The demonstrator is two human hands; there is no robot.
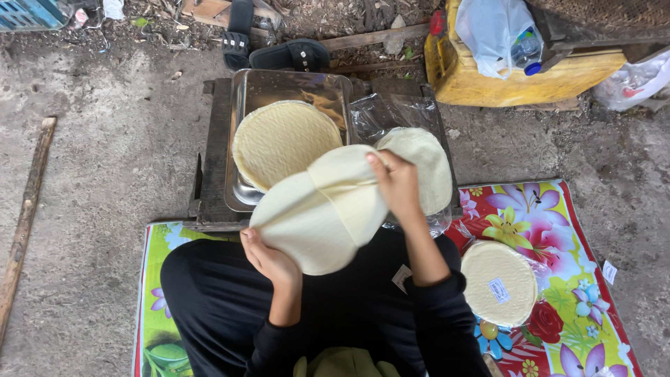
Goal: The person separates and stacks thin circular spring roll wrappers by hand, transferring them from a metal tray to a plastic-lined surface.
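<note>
We hold a sagging bundle of thin, pale rice-paper sheets (328,209) between both hands, just above our lap. Our left hand (269,260) grips its lower edge from beneath, fingers closed round the rim; our right hand (398,183) pinches the upper fold, thumb on top. The bundle's long axis runs from the left hand up and across to the right hand. Just beyond the right hand lies another round sheet (426,164) on clear plastic wrap (391,112). Ahead of the left hand, a steel tray (293,84) on a dark wooden stand (213,153) carries a round stack (283,143). Off to the right hand's outer side, a wrapped stack (499,283) rests on the flowered mat (558,209), well apart. Farther out lies bare concrete.
</note>
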